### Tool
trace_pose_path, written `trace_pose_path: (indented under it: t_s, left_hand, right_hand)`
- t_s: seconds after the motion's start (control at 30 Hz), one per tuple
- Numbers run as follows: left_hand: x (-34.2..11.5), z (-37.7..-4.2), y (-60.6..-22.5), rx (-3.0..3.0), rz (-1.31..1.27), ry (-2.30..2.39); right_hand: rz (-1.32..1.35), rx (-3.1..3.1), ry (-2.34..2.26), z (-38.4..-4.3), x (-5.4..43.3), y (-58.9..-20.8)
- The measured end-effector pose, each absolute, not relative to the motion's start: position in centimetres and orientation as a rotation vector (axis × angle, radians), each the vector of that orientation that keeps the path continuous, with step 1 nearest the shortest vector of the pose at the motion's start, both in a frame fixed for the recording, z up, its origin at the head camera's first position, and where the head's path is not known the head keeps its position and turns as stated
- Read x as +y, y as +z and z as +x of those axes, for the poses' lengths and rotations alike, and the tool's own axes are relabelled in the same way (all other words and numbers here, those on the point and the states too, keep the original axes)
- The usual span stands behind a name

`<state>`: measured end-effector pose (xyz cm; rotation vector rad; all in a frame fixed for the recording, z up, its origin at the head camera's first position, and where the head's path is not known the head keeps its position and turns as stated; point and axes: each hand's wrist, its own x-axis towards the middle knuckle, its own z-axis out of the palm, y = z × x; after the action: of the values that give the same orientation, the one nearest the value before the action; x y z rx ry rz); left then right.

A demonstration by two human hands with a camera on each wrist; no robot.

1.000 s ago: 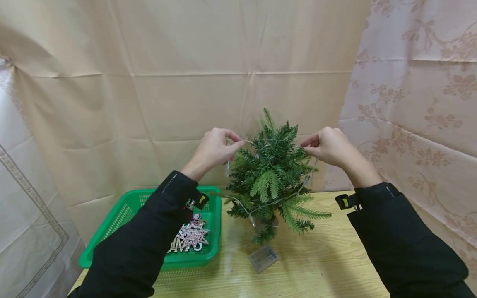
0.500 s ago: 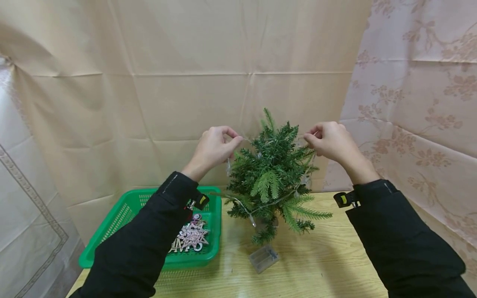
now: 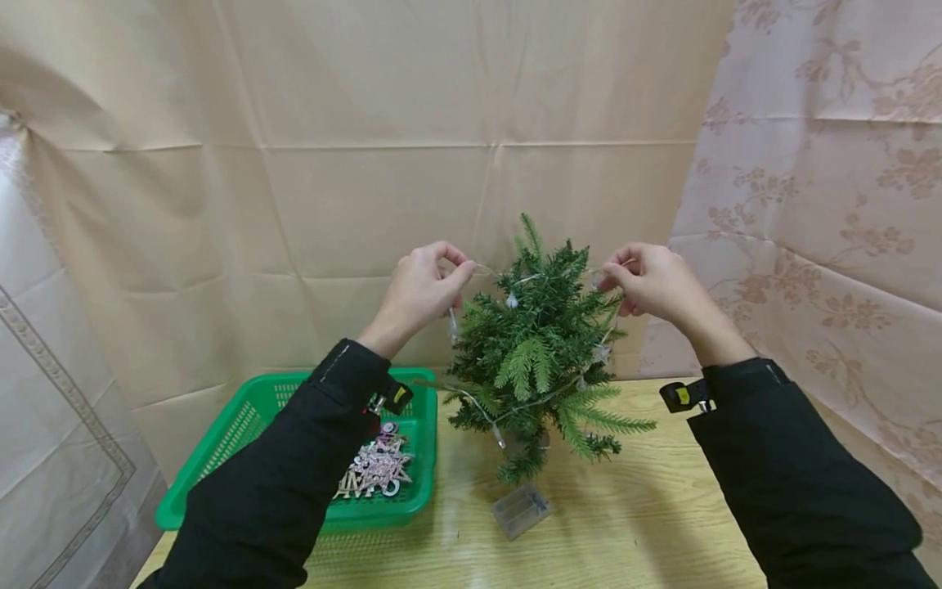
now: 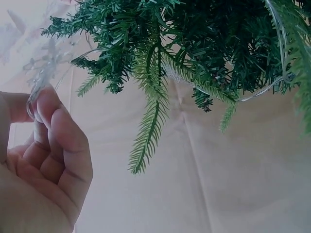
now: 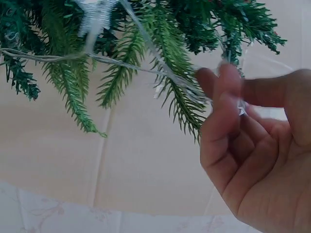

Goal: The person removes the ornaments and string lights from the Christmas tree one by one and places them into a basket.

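Observation:
A small artificial Christmas tree [image 3: 531, 352] stands upright on the wooden table, with a clear string of fairy lights [image 3: 548, 398] draped round its branches. At the tree's upper left, my left hand [image 3: 423, 286] pinches the light string between thumb and fingertips; a clear snowflake-shaped light [image 4: 43, 68] sticks up beside those fingers in the left wrist view. My right hand [image 3: 651, 280] pinches another stretch of the string at the upper right. In the right wrist view, the wire [image 5: 121, 63] runs from the branches to that hand. The stretch behind the tree is partly hidden by needles.
Left of the tree, a green plastic basket [image 3: 401, 514] holds a pile of pink and pale ornaments [image 3: 379, 466], partly behind the left sleeve. A see-through battery box [image 3: 521, 511] lies on the table [image 3: 589, 532] before the tree. A beige cloth [image 3: 368, 188] hangs behind.
My right hand has moved up and slightly outward with the string, then settled a little. My left hand has risen slightly, and more of the string shows near the tree's top.

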<state>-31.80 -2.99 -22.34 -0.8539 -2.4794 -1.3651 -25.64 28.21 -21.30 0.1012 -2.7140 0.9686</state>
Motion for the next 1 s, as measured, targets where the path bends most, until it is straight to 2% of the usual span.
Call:
trace_pose_path:
  t_s: [0.47,1.0]
  left_hand:
    - [-2.79,-31.67,-22.37,-2.458,-0.889,-1.361]
    - [-2.90,-31.61,-22.62,-2.473,-0.926,-1.344]
  right_hand:
    - [0.045,-2.560,1.533,-26.15,28.09,-21.20]
    - [0.161,-2.824,0.904,-26.31,27.72,-21.21]
